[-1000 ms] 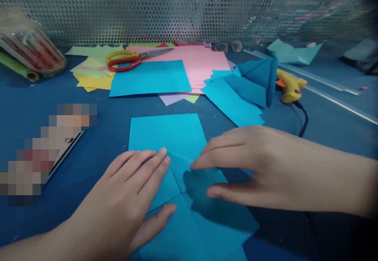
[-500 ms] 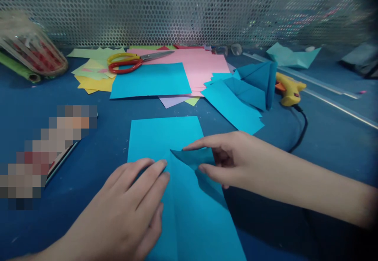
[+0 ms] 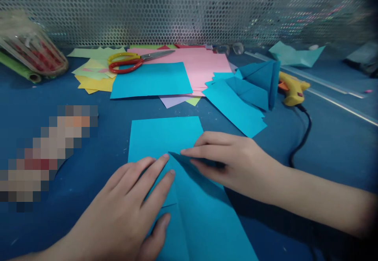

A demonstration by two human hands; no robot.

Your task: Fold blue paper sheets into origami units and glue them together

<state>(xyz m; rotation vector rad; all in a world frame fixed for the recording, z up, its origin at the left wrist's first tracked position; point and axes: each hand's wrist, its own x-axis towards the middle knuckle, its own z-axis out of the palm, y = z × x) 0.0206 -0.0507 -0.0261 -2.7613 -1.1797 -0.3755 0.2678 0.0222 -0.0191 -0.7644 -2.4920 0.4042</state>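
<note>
A blue paper sheet (image 3: 165,137) lies on the blue table in front of me, partly folded. My left hand (image 3: 126,202) rests flat on its left folded flap, fingers stretched out and pressing down. My right hand (image 3: 227,160) has its fingers closed on the right flap of the sheet, pressing the flap's corner down beside my left fingertips at the centre line.
Behind lie a flat blue sheet (image 3: 152,80), pink paper (image 3: 203,66), yellow and green sheets (image 3: 93,75), red-and-yellow scissors (image 3: 132,60), folded blue pieces (image 3: 248,91), a yellow glue gun (image 3: 293,87) with a black cord, and a clear container (image 3: 29,52) at far left. A perforated metal wall (image 3: 189,8) closes the back.
My right hand lifted the right flap, then brought it over and down toward the centre line. My left hand stayed pressed on the left side, its fingers shifting slightly.
</note>
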